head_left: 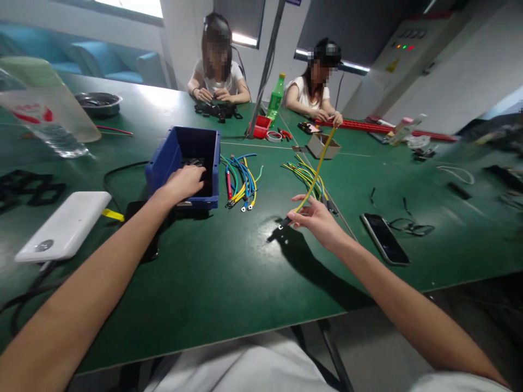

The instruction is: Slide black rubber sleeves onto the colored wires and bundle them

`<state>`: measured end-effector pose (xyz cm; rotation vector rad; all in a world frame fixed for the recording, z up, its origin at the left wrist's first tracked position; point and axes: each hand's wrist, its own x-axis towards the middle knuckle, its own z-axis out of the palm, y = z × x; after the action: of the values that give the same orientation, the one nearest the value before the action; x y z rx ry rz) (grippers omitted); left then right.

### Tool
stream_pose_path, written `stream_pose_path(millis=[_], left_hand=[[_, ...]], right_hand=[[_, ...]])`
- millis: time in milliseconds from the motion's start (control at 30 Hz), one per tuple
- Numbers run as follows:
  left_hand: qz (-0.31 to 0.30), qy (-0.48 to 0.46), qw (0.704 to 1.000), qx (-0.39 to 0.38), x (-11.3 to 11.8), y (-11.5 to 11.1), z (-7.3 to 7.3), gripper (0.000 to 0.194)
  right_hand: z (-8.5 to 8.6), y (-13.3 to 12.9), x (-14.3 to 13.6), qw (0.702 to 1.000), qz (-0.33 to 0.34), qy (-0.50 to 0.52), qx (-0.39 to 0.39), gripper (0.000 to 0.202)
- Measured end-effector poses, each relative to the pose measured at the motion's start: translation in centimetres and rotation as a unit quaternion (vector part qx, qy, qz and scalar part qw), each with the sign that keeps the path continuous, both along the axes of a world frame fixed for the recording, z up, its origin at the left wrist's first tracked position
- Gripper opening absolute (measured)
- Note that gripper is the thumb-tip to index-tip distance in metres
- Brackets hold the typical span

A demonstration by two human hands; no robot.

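My left hand [182, 183] reaches into a blue plastic bin [188, 204] that has small dark parts [193, 161] in it. Its fingertips are hidden inside, so I cannot tell what they touch. Between thumb and fingers of my right hand [312, 216] is a yellow wire [317, 173], its length rising up and away; a black piece and a metal lug show at its lower end. Blue, yellow and green wires with ring lugs [245, 182] lie beside the bin. Behind my right hand rests a second bunch of yellow-green wires [304, 175].
A phone [384, 238] and thin cords lie to the right. On the left are a white power bank [63, 226], a water bottle [49, 122] and a metal bowl [98, 103]. A small cardboard box [322, 148], a green bottle [276, 98] and two people working are across the table.
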<state>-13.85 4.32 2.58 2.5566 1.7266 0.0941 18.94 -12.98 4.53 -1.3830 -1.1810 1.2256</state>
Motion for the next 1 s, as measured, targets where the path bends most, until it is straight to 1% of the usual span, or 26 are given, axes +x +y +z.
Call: stream_pose_path(millis=[33, 100, 200, 267, 400, 500, 600, 733, 867, 1000], left_hand=[[-0.018, 0.014, 1.000, -0.003, -0.1, 0.3, -0.3, 0.040], [-0.032, 0.029, 0.999, -0.014, -0.2, 0.8, -0.7, 0.042], [-0.039, 0.030, 0.999, -0.018, -0.1, 0.7, -0.5, 0.042], [-0.040, 0.021, 0.999, -0.007, 0.1, 0.3, -0.1, 0.040], [-0.040, -0.020, 0.999, 0.024, 0.4, -0.3, 0.6, 0.040], [-0.039, -0.051, 0.997, 0.044, 0.3, -0.4, 0.7, 0.040], [-0.027, -0.063, 0.996, 0.062, 0.3, -0.4, 0.5, 0.038], [-0.012, -0.066, 0.996, 0.060, 0.3, -0.5, 0.4, 0.036], [-0.020, -0.071, 0.996, 0.056, 0.3, -0.5, 0.4, 0.035], [-0.032, -0.080, 0.995, 0.050, 0.3, -0.5, 0.4, 0.034]], right_hand=[[0.4, -0.1, 0.8, 1.000, -0.001, -0.010, -0.002, 0.055], [1.2, -0.4, 2.4, 0.999, -0.010, -0.035, 0.003, 0.057], [1.4, -0.6, 4.5, 0.996, -0.043, -0.075, 0.025, 0.061], [0.9, -0.6, 5.7, 0.990, -0.084, -0.096, 0.052, 0.063], [-0.7, -0.3, 7.7, 0.971, -0.183, -0.122, 0.093, 0.068], [-1.2, -0.1, 8.8, 0.961, -0.215, -0.142, 0.097, 0.073], [-0.8, 0.2, 9.6, 0.954, -0.215, -0.194, 0.082, 0.075], [0.5, 1.0, 10.4, 0.934, -0.196, -0.296, 0.045, 0.073], [1.5, 2.1, 11.0, 0.910, -0.141, -0.389, 0.002, 0.062], [1.6, 3.3, 11.2, 0.884, -0.102, -0.454, -0.037, 0.056]])
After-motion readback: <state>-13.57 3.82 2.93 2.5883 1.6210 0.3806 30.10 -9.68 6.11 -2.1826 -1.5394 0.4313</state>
